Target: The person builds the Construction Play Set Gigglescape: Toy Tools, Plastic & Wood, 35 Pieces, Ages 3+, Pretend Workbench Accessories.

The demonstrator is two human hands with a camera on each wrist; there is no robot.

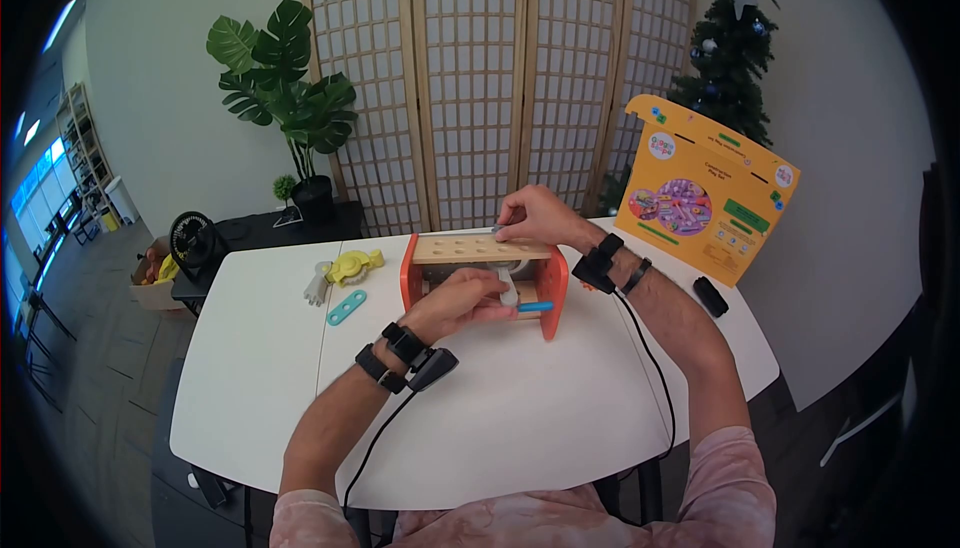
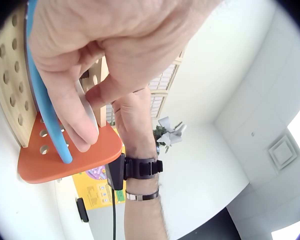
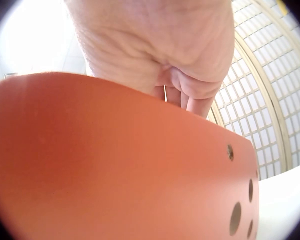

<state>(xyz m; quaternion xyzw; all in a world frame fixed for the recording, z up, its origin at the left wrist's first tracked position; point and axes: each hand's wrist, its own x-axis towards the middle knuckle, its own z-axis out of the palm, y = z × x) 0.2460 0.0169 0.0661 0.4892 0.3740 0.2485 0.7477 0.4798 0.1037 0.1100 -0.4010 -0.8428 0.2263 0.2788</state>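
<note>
An orange-sided wooden toy bench stands on the table, its perforated wooden panel on top and its red-orange side at the right. In front of it, my left hand pinches a white piece between thumb and fingers. A blue bar runs beside that hand's fingers and crosses the orange side panel in the left wrist view. My right hand is at the panel's top, its fingertips pinching a small grey piece. The orange side hides those fingertips in the right wrist view.
Left of the bench lie a teal perforated strip, a yellow toy piece and a grey piece. A yellow box stands at the back right, with a black object near it. Cables hang from both wrists.
</note>
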